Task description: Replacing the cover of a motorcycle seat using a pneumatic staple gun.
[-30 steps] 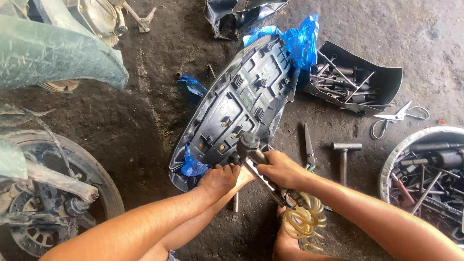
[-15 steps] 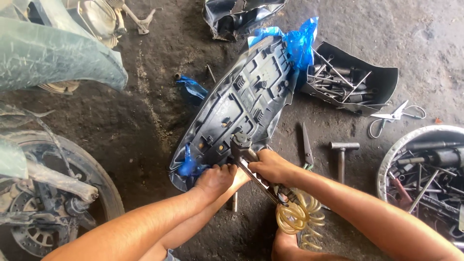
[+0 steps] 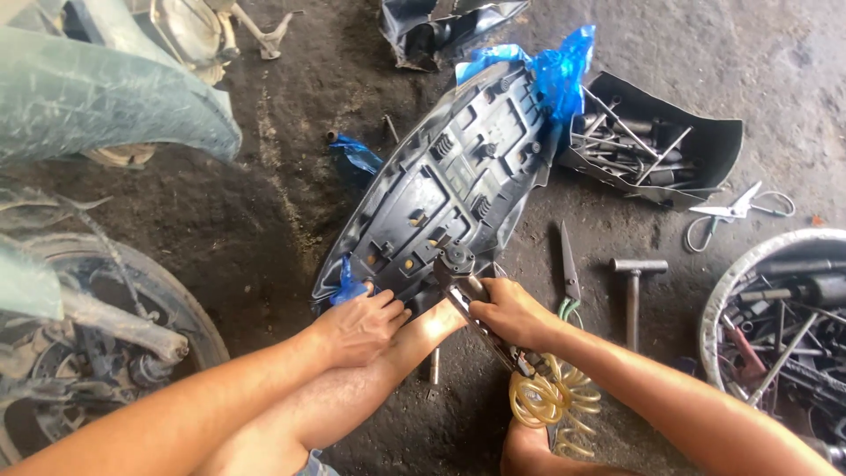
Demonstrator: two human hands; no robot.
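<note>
A black plastic motorcycle seat base (image 3: 458, 189) lies underside up on the dirty floor, with blue plastic film (image 3: 564, 66) at its far end and near edge. My left hand (image 3: 359, 326) presses on the seat's near edge, fingers spread over the rim. My right hand (image 3: 511, 313) grips a metal air stapler (image 3: 471, 300), its head set against the seat's near edge. A coiled yellow air hose (image 3: 546, 401) hangs from the tool's rear. My bare leg lies under the arms.
A black tray of metal tools (image 3: 652, 145) sits at the far right, a round basin of tools (image 3: 784, 326) at the right edge. Scissors (image 3: 568, 264), a hammer (image 3: 634, 282) and snips (image 3: 736, 207) lie on the floor. A motorcycle wheel (image 3: 97, 335) and fender (image 3: 97, 97) stand left.
The view shifted slightly. My right hand and the stapler moved a little up and left along the seat's near edge; my left hand stayed on the rim.
</note>
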